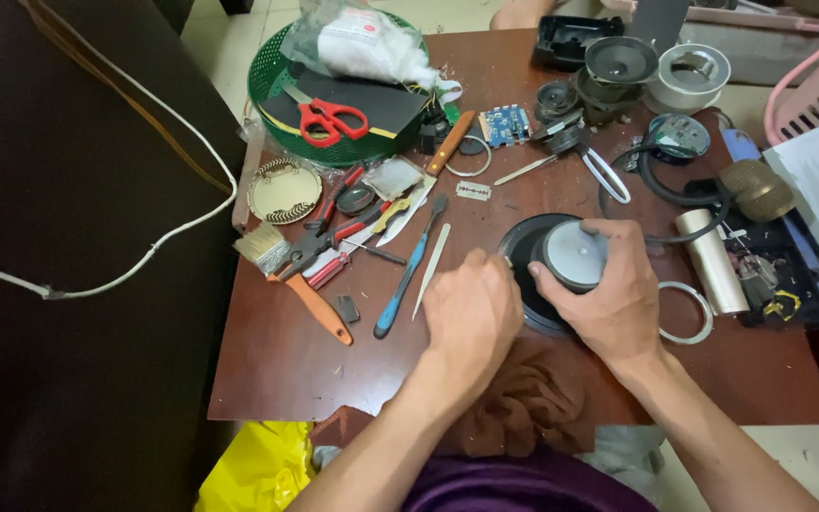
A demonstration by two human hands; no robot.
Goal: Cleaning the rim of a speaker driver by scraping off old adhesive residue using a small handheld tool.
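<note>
The right hand (613,294) is closed over the grey metal magnet (575,254) on the back of a round black loudspeaker (528,256), thumb on the near side and fingers curled over the far side. The loudspeaker lies face down a little right of the middle of the reddish-brown wooden surface (267,370). The left hand (471,308) is curled into a loose fist against the loudspeaker's rim at its 8 o'clock; whether it grips anything cannot be told. A rumpled brown cloth (528,403) lies at 6 o'clock from the loudspeaker, under both wrists. At its 9 o'clock lie a thin pale blade (431,269) and a blue-handled screwdriver (408,275). A white plastic ring (692,315) sits at its 4 o'clock, and red-handled scissors (331,119) rest in a green round basket (272,76) at 11 o'clock.
</note>
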